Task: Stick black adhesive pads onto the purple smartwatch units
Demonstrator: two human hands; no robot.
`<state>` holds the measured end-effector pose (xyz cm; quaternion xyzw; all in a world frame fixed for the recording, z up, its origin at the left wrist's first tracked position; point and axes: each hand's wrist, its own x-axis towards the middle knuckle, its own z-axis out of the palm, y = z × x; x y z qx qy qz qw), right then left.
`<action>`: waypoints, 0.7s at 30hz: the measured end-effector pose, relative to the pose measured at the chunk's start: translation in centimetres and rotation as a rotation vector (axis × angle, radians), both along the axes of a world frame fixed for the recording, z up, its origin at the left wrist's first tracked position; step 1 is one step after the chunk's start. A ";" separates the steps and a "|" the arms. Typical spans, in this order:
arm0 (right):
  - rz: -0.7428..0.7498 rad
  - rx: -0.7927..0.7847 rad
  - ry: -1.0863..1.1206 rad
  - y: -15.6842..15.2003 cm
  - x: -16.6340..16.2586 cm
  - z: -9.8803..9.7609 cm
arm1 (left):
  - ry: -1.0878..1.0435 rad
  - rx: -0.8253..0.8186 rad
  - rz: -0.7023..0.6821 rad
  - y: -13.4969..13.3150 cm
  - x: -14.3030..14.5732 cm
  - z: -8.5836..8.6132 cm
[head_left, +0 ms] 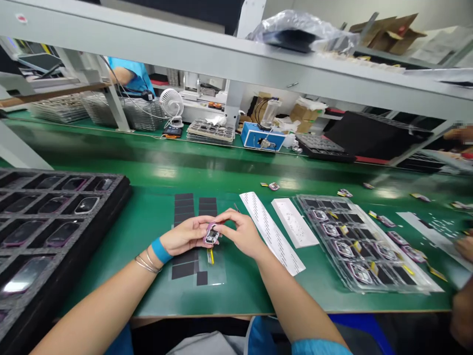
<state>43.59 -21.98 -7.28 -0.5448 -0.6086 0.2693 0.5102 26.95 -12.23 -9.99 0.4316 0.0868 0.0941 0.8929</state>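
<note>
black foam tray (55, 231) fills the left end of the green worktop (121, 296), its slots holding dark glossy rounded pieces with purple edges (62, 233). next to it, the person's left hand (183, 235), with a blue wristband (161, 250) and thin metal bangles (147, 262) on that wrist, reaches in over a clear film sheet (218, 276) carrying black rectangular pads (184, 269). its fingers (195, 228) lie close together and pinch a small purple-rimmed part (212, 235) from the left. the right hand (244, 234) meets it from the other side, its thumb and forefinger (225, 218) pinching the same part while the other fingers curl in. the part sits between both hands, just above the film, with a yellow tab (210, 256) hanging below it. a thin metal tip (235, 207) pokes out behind the right hand. further right lie a long white printed strip (271, 231) and a white card (294, 223), then a clear plastic tray (354, 246) holding more purple-rimmed parts with yellow tabs. at the far right edge, a co-worker's hand (464, 248) rests beside a white sheet (432, 231) dotted with small pieces.
</note>
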 end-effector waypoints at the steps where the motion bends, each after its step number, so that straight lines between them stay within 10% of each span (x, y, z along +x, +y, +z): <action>1: 0.007 0.010 -0.013 0.0 0.0 0.1 | -0.004 0.003 -0.011 0.0 0.0 0.0; 21: -0.115 0.098 -0.063 0.0 -2.1 -0.4 | -0.062 0.175 0.385 -0.5 0.2 1.0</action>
